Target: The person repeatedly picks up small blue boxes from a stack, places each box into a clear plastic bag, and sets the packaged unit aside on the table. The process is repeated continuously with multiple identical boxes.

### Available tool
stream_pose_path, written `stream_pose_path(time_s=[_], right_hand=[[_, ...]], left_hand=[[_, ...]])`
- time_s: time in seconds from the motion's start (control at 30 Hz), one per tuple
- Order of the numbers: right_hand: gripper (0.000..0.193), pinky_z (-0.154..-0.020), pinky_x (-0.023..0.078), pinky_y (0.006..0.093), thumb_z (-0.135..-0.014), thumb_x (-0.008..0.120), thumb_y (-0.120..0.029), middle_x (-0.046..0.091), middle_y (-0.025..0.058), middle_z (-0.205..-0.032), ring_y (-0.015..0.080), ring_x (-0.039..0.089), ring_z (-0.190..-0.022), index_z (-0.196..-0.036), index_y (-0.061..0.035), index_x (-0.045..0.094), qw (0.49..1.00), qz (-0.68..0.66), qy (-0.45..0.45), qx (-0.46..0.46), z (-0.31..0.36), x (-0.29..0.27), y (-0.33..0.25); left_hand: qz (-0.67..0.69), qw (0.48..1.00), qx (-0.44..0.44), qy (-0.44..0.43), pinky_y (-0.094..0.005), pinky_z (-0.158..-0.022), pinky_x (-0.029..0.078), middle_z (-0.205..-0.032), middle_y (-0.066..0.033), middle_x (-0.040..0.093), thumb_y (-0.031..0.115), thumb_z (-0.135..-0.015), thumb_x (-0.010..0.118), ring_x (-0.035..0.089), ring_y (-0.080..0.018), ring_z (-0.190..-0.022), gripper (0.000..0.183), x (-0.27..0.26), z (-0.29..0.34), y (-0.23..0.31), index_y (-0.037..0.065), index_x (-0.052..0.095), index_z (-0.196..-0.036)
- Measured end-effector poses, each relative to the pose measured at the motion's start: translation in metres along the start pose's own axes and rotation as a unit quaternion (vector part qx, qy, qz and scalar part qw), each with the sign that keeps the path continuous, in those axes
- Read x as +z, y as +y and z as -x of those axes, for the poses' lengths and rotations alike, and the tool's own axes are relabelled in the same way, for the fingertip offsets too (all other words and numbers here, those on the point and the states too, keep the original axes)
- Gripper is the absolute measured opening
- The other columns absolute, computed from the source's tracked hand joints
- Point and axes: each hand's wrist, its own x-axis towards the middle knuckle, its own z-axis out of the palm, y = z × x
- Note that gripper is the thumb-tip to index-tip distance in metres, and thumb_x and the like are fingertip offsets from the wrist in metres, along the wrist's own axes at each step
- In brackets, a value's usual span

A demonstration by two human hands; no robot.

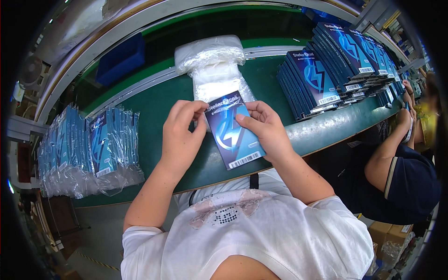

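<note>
- Nearest the camera: white shirt [261, 238] of the wearer, one, along the lower edge.
- Flat blue box [229, 137]: one, held up in front of the body above the table edge, front face toward the camera, tilted, its barcode end lower.
- Right hand [271, 129]: clamped on the box at its right edge, toward the upper part; thumb flat on the front face, fingers partly hidden. Most of the box lies to the left of this grip and below it.
- Left hand [181, 128]: index finger and thumb curled near the box's upper left corner. Cannot tell whether they pinch the corner, some film, or nothing.
- Clear plastic bags [214, 77]: one pile, beyond the box, bunched at its far end; bags not countable.
- Green table [322, 130]: one, beneath the pile.
- Bagged boxes [100, 144]: two rows, standing at the left; individual count uncertain.
- Unbagged boxes [312, 81]: at least three stacked groups at the right; many, not countable.
- Blue bin [122, 60]: one, far left, beyond the table's rail.
- Co-worker in dark clothing [410, 186]: at least one, at the right.
</note>
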Motion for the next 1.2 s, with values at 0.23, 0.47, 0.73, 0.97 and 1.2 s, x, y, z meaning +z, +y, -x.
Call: stream_pose_path(time_s=[0.23, 0.47, 0.73, 0.97, 1.2], right_hand=[[0.018, -0.056, 0.042, 0.0198, -0.080, 0.072, -0.011, 0.060, 0.0011, -0.069, 0.0042, 0.051, -0.060, -0.076, -0.0033, 0.056, 0.993, -0.048, 0.092, -0.050, 0.008, 0.017, -0.006], [0.041, -0.053, 0.035, 0.0208, -0.074, 0.079, -0.014, 0.052, -0.0028, -0.070, 0.0041, 0.042, -0.060, -0.108, -0.0006, 0.060, 0.947, 0.313, -0.056, -0.041, 0.014, 0.013, -0.015], [0.060, -0.064, 0.048, 0.0307, -0.072, 0.068, -0.002, 0.058, 0.0128, -0.084, 0.0226, 0.059, -0.070, -0.128, -0.0055, 0.048, 0.810, 0.414, -0.068, -0.410, 0.004, 0.013, -0.050], [0.019, -0.070, 0.041, 0.0255, -0.081, 0.044, 0.013, 0.052, 0.0124, -0.087, 0.0164, 0.050, -0.076, -0.092, -0.0003, 0.051, 0.812, 0.285, -0.055, -0.506, 0.022, 0.020, -0.051], [0.037, -0.073, 0.048, 0.0339, -0.069, 0.059, -0.002, 0.049, 0.0209, -0.118, 0.0273, 0.058, -0.082, -0.106, 0.0019, 0.062, 0.796, 0.250, -0.421, -0.356, 0.038, 0.063, -0.025]], left_hand=[[0.377, 0.910, -0.169, -0.015, -0.0261, -0.075, 0.050, -0.095, -0.0061, 0.059, 0.002, -0.088, 0.061, 0.059, -0.0102, -0.084, 0.031, -0.002, 0.009, 0.005, -0.002, 0.051, -0.116], [0.543, 0.795, -0.268, 0.016, -0.0300, -0.089, 0.047, -0.111, -0.0099, 0.060, 0.006, -0.090, 0.056, 0.059, -0.0157, -0.100, 0.030, 0.004, 0.003, 0.020, -0.003, 0.050, -0.118], [0.627, 0.716, -0.286, -0.111, -0.0389, -0.094, 0.047, -0.115, -0.0152, 0.058, 0.020, -0.095, 0.051, 0.058, -0.0232, -0.106, 0.033, 0.004, 0.016, 0.043, -0.003, 0.051, -0.119], [0.617, 0.698, -0.304, -0.199, -0.0375, -0.094, 0.045, -0.115, -0.0144, 0.058, 0.036, -0.099, 0.043, 0.056, -0.0217, -0.107, 0.046, -0.009, 0.023, 0.032, -0.001, 0.049, -0.124], [0.549, 0.784, -0.288, 0.016, -0.0340, -0.094, 0.045, -0.132, -0.0151, 0.045, 0.009, -0.085, 0.047, 0.052, -0.0199, -0.113, 0.056, -0.044, 0.028, 0.044, 0.000, 0.034, -0.139]])
